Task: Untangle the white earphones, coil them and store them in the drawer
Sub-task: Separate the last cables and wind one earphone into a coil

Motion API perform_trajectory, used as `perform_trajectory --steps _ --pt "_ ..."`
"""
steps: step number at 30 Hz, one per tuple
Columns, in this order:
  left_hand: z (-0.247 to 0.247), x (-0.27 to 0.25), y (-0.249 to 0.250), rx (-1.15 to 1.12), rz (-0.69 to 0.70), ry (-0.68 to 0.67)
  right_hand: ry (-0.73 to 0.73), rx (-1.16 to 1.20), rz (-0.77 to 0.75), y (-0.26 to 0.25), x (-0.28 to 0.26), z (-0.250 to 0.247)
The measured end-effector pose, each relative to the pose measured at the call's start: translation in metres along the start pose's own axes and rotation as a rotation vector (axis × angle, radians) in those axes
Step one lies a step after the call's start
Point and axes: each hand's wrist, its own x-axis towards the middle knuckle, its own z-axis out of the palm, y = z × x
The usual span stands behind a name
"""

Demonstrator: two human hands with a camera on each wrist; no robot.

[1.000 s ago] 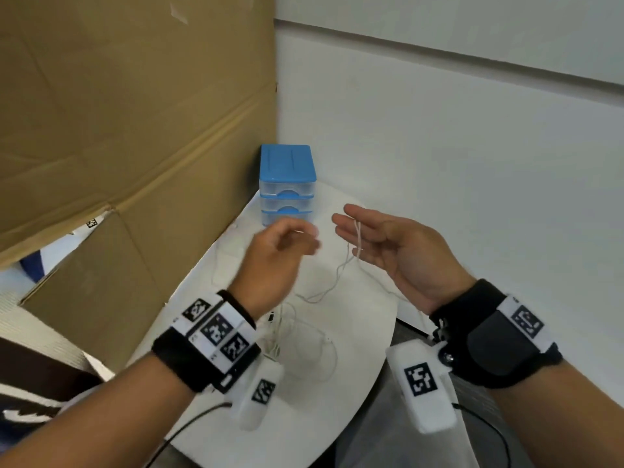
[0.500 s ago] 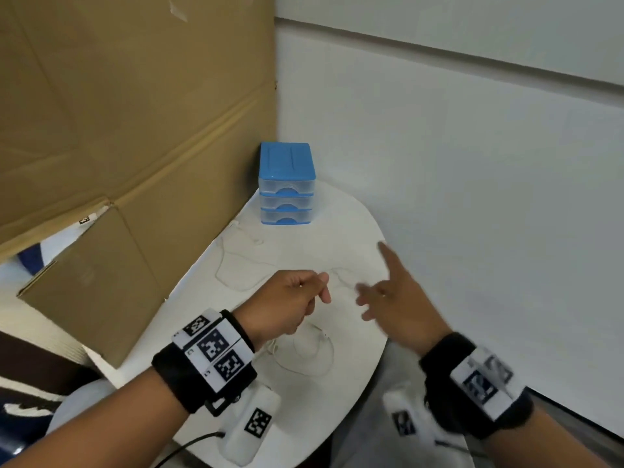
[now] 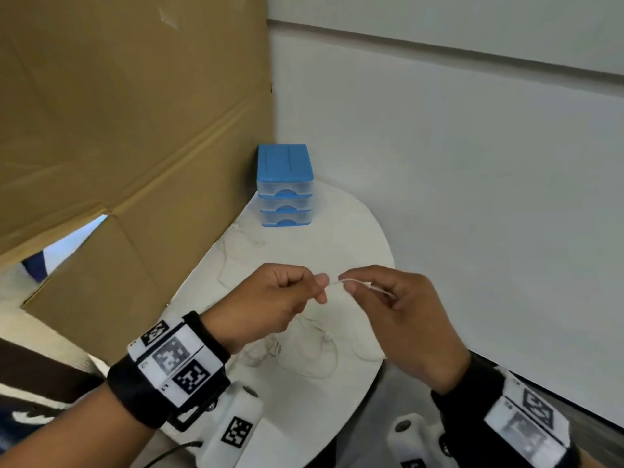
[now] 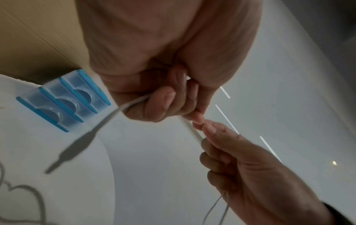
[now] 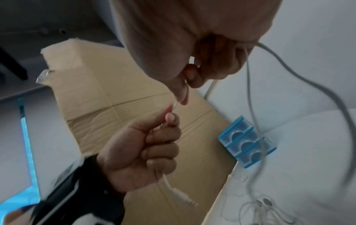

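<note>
Both hands are raised over the white table (image 3: 351,228) and pinch the white earphone cable (image 3: 334,283) between them. My left hand (image 3: 287,295) holds it in a fist, with the jack end (image 5: 183,196) hanging out below the fingers. My right hand (image 3: 381,298) pinches the same cable (image 4: 190,127) a short way along, thumb against forefinger. More cable loops and the earbuds (image 5: 263,202) lie on the table beneath the hands. The small blue three-drawer unit (image 3: 284,185) stands at the far end of the table, all drawers closed.
A large cardboard sheet (image 3: 118,130) leans along the table's left side. A white wall (image 3: 472,180) runs close behind and to the right. The table's rounded edge (image 3: 388,265) lies just beyond my right hand.
The right hand, open and palm up a second ago, turned over and now pinches the cable beside the left hand. The left hand came lower and closed into a fist on the cable.
</note>
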Motion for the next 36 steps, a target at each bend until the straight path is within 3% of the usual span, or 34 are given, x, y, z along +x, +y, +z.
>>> perform_trajectory --steps 4,9,11,14,16,18,25,31,36 --pt "0.001 -0.005 0.001 -0.071 -0.011 -0.076 0.211 0.139 0.149 0.009 0.02 -0.017" --pt "0.008 -0.009 -0.005 -0.166 -0.009 -0.149 0.255 0.016 0.296 0.04 0.026 -0.026" --pt "0.011 -0.009 -0.006 -0.192 -0.01 -0.146 0.206 -0.102 0.284 0.047 0.025 -0.027" --pt "0.015 -0.008 -0.007 -0.244 -0.031 -0.101 0.042 -0.284 0.074 0.042 0.013 -0.017" --pt "0.016 -0.006 -0.007 -0.291 -0.066 -0.046 -0.089 -0.136 -0.036 0.029 0.007 -0.007" --pt "0.016 -0.006 -0.008 -0.34 -0.092 -0.018 -0.174 0.091 -0.019 0.017 0.004 0.001" --pt "0.023 -0.01 -0.002 -0.565 -0.113 -0.018 -0.179 0.479 0.164 0.001 -0.003 0.011" --pt "0.025 -0.005 0.001 -0.735 0.062 0.131 -0.232 0.291 0.106 0.006 -0.026 0.035" --pt "0.026 -0.002 -0.005 -0.408 0.159 0.308 -0.339 0.061 -0.03 -0.002 -0.03 0.032"
